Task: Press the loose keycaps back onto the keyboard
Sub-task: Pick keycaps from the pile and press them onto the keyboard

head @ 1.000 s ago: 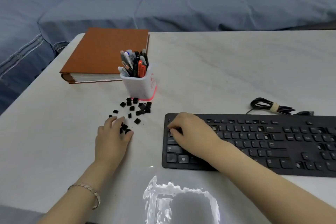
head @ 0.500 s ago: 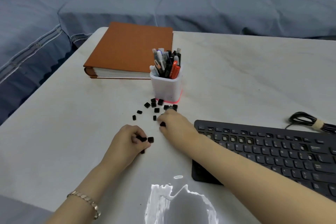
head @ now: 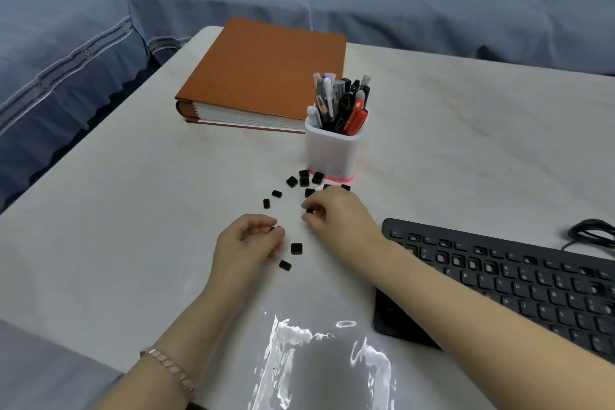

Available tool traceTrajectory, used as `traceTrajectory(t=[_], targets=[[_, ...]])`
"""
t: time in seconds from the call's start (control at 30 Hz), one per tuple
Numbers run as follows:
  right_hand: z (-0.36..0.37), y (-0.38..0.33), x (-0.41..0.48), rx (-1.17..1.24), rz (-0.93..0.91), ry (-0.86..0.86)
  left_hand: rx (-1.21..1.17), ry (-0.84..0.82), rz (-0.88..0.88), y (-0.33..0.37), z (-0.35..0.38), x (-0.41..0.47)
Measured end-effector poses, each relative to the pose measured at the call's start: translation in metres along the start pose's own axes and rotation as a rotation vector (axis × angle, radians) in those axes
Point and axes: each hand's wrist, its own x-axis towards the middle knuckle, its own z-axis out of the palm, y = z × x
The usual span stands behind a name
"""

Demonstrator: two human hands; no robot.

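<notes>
Both hands are down among the loose keycaps (head: 292, 182) on the table (head: 133, 210), left of the keyboard (head: 519, 280).

The right hand (head: 336, 213) pinches one black keycap (head: 310, 211) between thumb and fingertips, just in front of the pen cup (head: 332, 153). The left hand (head: 248, 243) has its fingers curled in toward the thumb; I can't tell whether they hold anything. Two keycaps lie just beside it, and the others are scattered by the cup's base. The keyboard shows bare gaps in its upper-left rows.
</notes>
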Motion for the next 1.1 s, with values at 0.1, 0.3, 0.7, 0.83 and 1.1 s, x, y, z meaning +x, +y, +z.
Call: traceTrajectory(t=[0.1,0.3,0.7,0.83,1.1], targets=[[-0.016,-0.001,-0.028,0.492,0.213,0.069,-0.315,-0.061,-0.185,0.010,0.007,-0.006],[-0.034,0.010,-0.068,0.889,0.447,0.057,-0.274,-0.143,-0.226,0.015,0.033,-0.017],[-0.056,0.021,-0.092,1.049,0.422,0.028,-0.256,-0.084,-0.280,0.013,0.048,-0.032],[-0.064,0.023,-0.106,1.117,0.327,0.046,-0.268,-0.127,-0.255,0.017,0.052,-0.037],[-0.078,0.030,-0.127,1.226,0.235,0.066,-0.312,-0.265,-0.282,0.021,0.066,-0.044]])
